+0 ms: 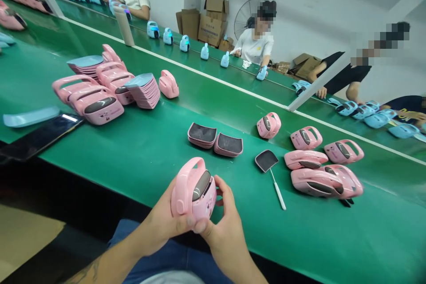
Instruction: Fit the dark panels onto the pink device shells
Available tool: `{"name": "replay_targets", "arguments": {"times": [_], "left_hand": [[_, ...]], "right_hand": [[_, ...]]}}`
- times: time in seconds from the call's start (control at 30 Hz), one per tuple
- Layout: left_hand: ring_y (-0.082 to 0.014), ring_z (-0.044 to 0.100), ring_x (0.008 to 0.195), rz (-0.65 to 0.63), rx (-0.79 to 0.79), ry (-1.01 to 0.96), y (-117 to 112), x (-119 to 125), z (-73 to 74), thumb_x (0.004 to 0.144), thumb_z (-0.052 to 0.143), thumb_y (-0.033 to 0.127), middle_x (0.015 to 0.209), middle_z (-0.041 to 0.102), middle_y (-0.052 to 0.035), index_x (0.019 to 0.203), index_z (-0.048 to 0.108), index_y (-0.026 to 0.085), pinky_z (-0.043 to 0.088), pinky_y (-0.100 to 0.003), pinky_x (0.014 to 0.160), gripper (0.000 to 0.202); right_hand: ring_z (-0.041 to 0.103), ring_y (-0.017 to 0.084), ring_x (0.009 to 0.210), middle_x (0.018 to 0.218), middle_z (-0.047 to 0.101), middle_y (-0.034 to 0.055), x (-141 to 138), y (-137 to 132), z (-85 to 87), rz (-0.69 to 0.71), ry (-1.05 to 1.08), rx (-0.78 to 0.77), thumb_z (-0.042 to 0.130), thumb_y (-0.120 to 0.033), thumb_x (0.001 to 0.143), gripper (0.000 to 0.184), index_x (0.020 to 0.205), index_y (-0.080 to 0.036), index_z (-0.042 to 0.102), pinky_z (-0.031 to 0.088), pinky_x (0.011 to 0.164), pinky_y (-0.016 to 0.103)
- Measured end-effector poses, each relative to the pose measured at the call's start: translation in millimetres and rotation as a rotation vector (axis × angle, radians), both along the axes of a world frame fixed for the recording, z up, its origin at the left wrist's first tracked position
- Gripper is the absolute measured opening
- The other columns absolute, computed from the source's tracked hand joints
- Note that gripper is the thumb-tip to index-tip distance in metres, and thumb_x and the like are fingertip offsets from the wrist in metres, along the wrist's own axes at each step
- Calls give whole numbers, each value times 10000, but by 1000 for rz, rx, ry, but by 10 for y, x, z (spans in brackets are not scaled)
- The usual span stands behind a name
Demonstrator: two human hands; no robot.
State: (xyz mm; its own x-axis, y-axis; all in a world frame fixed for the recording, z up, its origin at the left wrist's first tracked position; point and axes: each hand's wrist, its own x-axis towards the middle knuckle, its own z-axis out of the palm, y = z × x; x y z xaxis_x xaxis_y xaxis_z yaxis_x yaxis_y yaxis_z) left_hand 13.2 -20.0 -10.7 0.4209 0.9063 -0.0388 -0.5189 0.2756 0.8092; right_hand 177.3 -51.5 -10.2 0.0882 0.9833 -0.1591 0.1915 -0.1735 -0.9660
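Observation:
Both my hands hold one pink plastic casing with a looped handle and a dark window, near the front edge of the green belt. My left hand grips it from below and behind. My right hand wraps its right side, thumb on the bottom. Just beyond lie two small stacks of dark-faced pink panels, and to the right a single panel beside a white stick.
Several finished pink casings lie at right, and more casings and panel stacks at left. A black phone rests at the left edge. Across the far belt, other people work with blue casings; cardboard boxes and a fan stand behind.

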Motion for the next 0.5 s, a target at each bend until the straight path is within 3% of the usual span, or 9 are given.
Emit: {"name": "replay_targets", "arguments": {"times": [0.3, 0.5], "left_hand": [[-431, 533, 1382, -15, 14, 112, -51, -42, -3, 765, 891, 404, 1552, 505, -173, 1634, 309, 306, 511, -534, 1097, 1050], [-406, 617, 1266, -72, -15, 64, -46, 9, 14, 767, 881, 408, 1461, 573, -179, 1616, 332, 288, 549, -514, 1023, 1018]], "right_hand": [[501, 428, 1369, 1569, 477, 129, 16, -69, -14, 3, 54, 2, 771, -883, 583, 1148, 1522, -290, 481, 424, 1173, 582], [428, 421, 1441, 1598, 432, 138, 70, -97, -1, 68, 6, -23, 719, -917, 597, 1216, 1574, -266, 401, 390, 1204, 562]]}}
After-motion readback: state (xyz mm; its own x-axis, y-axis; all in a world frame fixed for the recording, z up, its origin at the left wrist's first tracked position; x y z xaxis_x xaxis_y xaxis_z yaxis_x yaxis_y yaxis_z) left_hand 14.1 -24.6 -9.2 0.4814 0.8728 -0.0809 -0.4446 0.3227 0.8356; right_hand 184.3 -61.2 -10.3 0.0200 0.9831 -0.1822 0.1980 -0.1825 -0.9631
